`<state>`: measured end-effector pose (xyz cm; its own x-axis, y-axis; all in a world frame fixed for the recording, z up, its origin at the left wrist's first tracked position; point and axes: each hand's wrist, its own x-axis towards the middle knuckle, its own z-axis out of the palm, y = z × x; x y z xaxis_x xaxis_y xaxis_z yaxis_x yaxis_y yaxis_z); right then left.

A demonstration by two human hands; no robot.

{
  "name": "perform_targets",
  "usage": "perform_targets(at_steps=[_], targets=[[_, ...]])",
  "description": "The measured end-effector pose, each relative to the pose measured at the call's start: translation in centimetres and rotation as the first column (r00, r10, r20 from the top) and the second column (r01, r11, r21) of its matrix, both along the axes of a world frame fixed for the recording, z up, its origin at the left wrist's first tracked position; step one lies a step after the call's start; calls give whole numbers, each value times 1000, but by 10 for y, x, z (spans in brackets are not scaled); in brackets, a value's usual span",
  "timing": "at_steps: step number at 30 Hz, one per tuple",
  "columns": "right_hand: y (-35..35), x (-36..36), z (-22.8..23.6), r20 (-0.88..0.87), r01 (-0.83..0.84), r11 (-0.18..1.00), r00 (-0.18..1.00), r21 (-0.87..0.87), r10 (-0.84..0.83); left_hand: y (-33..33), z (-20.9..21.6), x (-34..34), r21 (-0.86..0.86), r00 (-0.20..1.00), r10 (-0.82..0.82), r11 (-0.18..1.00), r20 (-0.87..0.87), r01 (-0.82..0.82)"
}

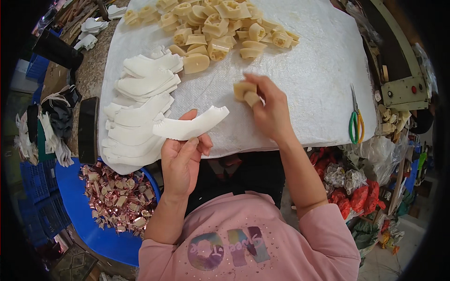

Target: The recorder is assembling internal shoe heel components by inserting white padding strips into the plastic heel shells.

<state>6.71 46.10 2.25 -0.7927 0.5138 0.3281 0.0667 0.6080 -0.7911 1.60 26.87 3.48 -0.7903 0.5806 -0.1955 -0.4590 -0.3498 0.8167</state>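
Down at the left, I see a blue tub [74, 210] heaped with shiny pinkish bits [121, 201]. Next come fanned white curved strips [136, 112] on a white woven sheet [323, 70], then the left hand [182, 161] — thumb and fingers pinching a single white strip [194, 125] near them. Beyond lies a pile of beige pieces [217, 25]. Further right, the right hand [272, 105] grips one beige piece [240, 90] — blurred in my view — over the sheet; green-and-orange scissors [361, 125] lie near the sheet's right edge.
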Motion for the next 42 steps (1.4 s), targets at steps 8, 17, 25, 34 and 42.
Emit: perform_targets(at_steps=[8,17,25,34,42], targets=[[-12,26,-4,19,13,949,1000,316,-20,-8,-6,-1,9,997,-66,998,-38,66],[-63,32,22,-447,-351,936,836,8,318,-7,7,17,45,989,-47,998,-139,54],[-70,27,13,-516,-279,946,793,162,323,-10,16,26,107,992,-92,989,-80,101],[-71,26,2,-504,-203,955,814,218,288,-12,14,32,-35,991,-22,999,-130,18],[-63,22,3,-451,-75,926,857,371,250,-11,16,20,-205,871,-56,977,-488,-52]])
